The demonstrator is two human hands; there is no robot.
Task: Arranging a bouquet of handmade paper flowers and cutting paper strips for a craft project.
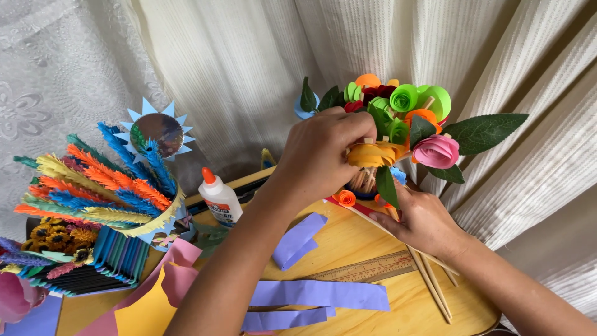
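Observation:
My left hand (320, 152) is closed around a rolled yellow paper flower (373, 154), pressing it into a bouquet of paper flowers (404, 102) in green, orange, red and pink with green leaves. My right hand (423, 221) grips the bundle of thin wooden sticks (429, 277) under the bouquet, by the base. A pink paper rose (436, 151) sits at the bouquet's right side, next to a large green leaf (484, 131).
A white glue bottle with an orange cap (219, 200) stands on the wooden table (398, 311). Purple paper strips (317, 294) and a wooden ruler (367, 269) lie near the front. Colourful fringed paper crafts (99, 186) fill the left. White curtains (249, 68) hang behind.

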